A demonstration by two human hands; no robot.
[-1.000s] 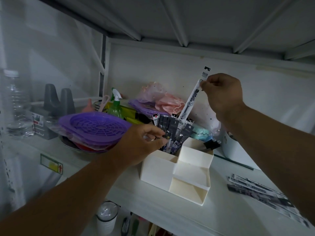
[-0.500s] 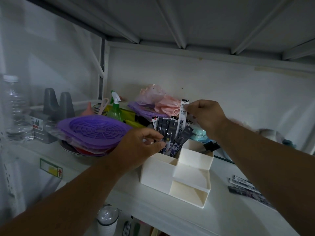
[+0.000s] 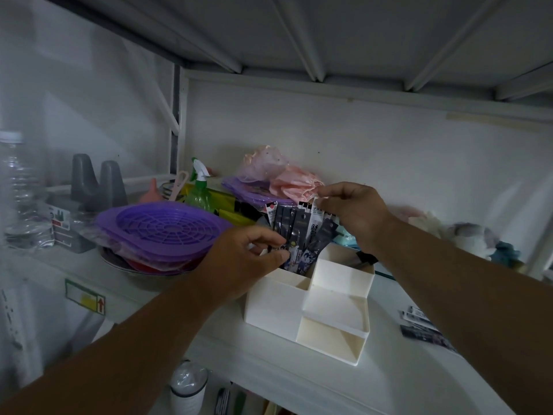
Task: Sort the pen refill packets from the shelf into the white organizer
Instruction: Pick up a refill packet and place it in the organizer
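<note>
A white organizer [image 3: 278, 301] with stepped compartments stands on the shelf. Several pen refill packets [image 3: 294, 232] stand upright in its tall back compartment. My left hand [image 3: 242, 259] curls its fingers against the lower part of those packets at the compartment's left rim. My right hand [image 3: 353, 214] pinches the top of a white packet [image 3: 316, 218] that stands among the others in the compartment. More packets [image 3: 419, 324] lie flat on the shelf at the right, partly hidden by my right forearm.
A stack of purple strainer baskets [image 3: 161, 232] sits left of the organizer. Behind it stand a green spray bottle [image 3: 199, 193], pink and purple bags [image 3: 287, 181] and grey stands [image 3: 95, 184]. A clear bottle [image 3: 21, 187] is at far left. The shelf's front edge [image 3: 299, 393] runs below.
My right hand has lowered the white packet from high above down into the back compartment among the others. My left hand stayed at the packets.
</note>
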